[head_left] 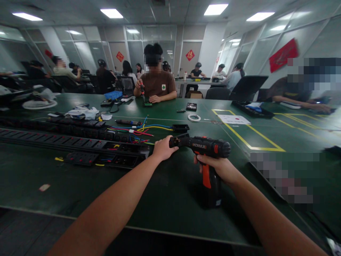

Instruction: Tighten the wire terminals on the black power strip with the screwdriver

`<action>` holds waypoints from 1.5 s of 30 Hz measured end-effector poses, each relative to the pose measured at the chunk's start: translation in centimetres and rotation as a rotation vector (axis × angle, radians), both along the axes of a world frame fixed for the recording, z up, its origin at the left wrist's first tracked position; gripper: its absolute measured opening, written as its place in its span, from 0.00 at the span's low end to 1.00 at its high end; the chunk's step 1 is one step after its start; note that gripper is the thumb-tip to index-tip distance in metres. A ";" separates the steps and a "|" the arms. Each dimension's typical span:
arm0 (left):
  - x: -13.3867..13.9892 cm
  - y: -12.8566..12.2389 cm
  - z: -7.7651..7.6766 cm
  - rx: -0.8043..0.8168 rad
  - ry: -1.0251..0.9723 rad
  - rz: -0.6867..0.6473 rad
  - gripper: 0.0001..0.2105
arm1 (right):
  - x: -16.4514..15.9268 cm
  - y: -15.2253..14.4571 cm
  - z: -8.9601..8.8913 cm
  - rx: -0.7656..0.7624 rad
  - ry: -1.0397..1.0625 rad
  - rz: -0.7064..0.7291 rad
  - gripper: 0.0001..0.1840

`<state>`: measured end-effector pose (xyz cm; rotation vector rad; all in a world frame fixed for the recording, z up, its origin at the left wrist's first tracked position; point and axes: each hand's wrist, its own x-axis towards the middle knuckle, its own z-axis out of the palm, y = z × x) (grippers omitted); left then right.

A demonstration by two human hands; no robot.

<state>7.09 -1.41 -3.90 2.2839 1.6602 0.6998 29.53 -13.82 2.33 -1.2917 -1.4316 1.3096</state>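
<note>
My right hand (213, 164) is wrapped round the handle of a black and orange cordless drill (210, 146) marked KOMAX, its nose pointing left. My left hand (164, 148) pinches a small black plastic part (174, 142) at the drill's front end. Whether the bit touches a screw there is too small to tell. Left of that hand lies a long black power strip housing (66, 143) with wires at its open right end. A loose black socket panel (81, 158) rests in front of it. Blue, yellow and red wires (157, 127) run behind my left hand to a black box (181, 128).
A dark pen-shaped tool (128, 122), a white ring (194, 117) and a white sheet (234, 119) lie on the green table (165, 199). Across it, a person in brown (157, 85) holds a red-handled tool over a green board. A blurred tray edge (266, 179) is at right.
</note>
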 end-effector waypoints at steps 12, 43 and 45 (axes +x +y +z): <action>0.0 -0.2 0.2 -0.009 0.004 -0.009 0.27 | -0.2 -0.1 1.0 0.019 -0.031 -0.086 0.22; 0.0 -0.3 0.4 -0.004 0.019 -0.003 0.27 | 2.1 0.8 0.6 -0.049 0.002 0.036 0.21; 0.0 -0.3 0.4 -0.007 0.018 -0.003 0.27 | 2.1 0.8 0.6 -0.046 0.003 0.043 0.22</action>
